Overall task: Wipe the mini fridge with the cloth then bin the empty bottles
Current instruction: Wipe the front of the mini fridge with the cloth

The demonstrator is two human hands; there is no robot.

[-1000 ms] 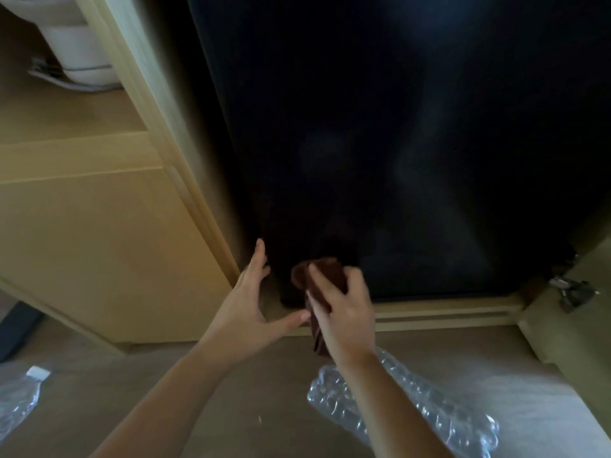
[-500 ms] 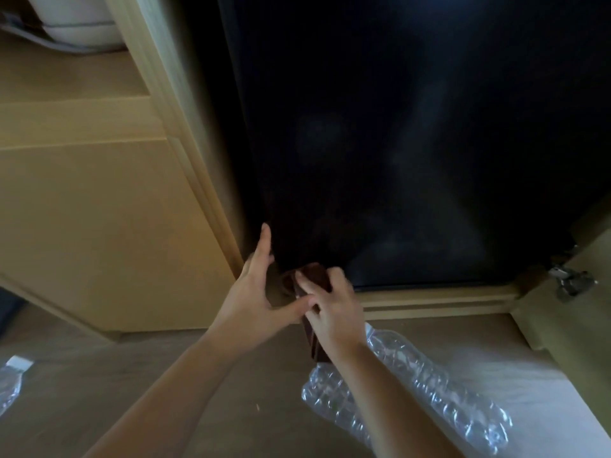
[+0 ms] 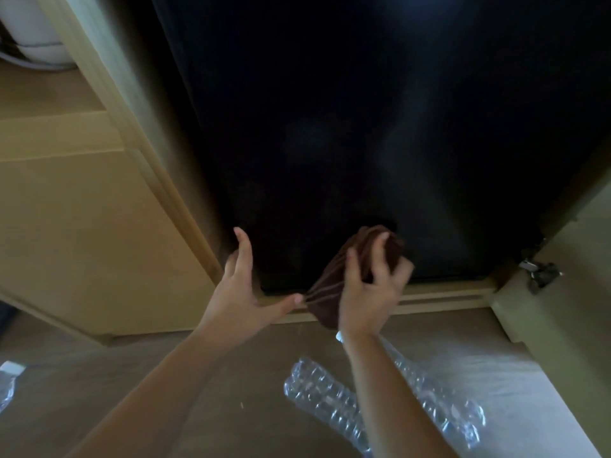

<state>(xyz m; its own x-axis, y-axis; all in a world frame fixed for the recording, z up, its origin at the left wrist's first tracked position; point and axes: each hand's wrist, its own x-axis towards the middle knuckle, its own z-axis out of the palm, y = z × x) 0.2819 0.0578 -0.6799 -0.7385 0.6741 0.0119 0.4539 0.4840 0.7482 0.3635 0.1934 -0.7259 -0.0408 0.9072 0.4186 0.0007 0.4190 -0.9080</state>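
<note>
The black mini fridge (image 3: 380, 127) fills the upper middle of the head view, set inside a wooden cabinet. My right hand (image 3: 370, 289) grips a brown cloth (image 3: 330, 289) and presses it against the lower part of the fridge door. My left hand (image 3: 244, 292) is spread open, fingers resting at the door's lower left corner beside the cabinet frame. Two crumpled clear bottles (image 3: 317, 395) lie on the floor under my right forearm. Another clear bottle with a white cap (image 3: 6, 381) shows at the left edge.
The wooden cabinet frame (image 3: 155, 180) stands left of the fridge, with a shelf holding a white appliance (image 3: 33, 34) at the top left. An open cabinet door with a metal hinge (image 3: 539, 272) stands at the right. The floor (image 3: 165, 391) is brown.
My right hand has slid the cloth to the right along the bottom of the fridge door. My left hand has stayed at the lower left corner.
</note>
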